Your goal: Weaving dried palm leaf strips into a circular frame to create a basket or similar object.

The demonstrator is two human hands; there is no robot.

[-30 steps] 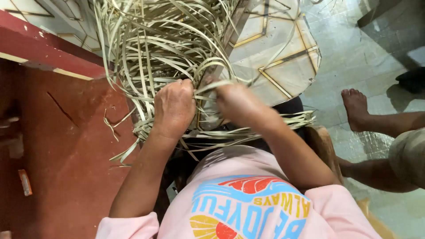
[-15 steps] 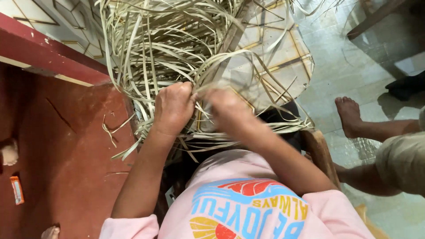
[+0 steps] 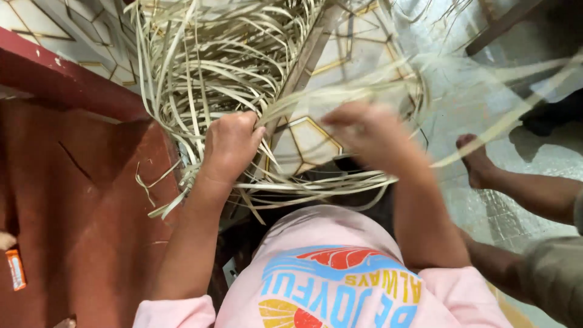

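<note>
Head view, right fingers: the right hand [image 3: 364, 130] is blurred in motion; its fingers look curled around a pale strip [image 3: 504, 118], though the blur leaves the grip uncertain.
Change: half a second ago this hand sat close against the left one at the weave; now it has swung out to the right, and the strip trails from it in a long streak toward the tiled floor [image 3: 480, 91].
Meaning: the strand looks to be pulled through and drawn taut (a judgement from the streak).
Left fingers: the left hand [image 3: 229, 144] stays put, fingers closed in a fist on the bundle of palm strips [image 3: 206, 67], pinning the woven edge.
Strip position: runs from the crossing beside the left knuckles, through the right fingers, then outward.
Surroundings: red floor [image 3: 85, 200] at left; another person's bare foot [image 3: 477, 161] at right.
</note>
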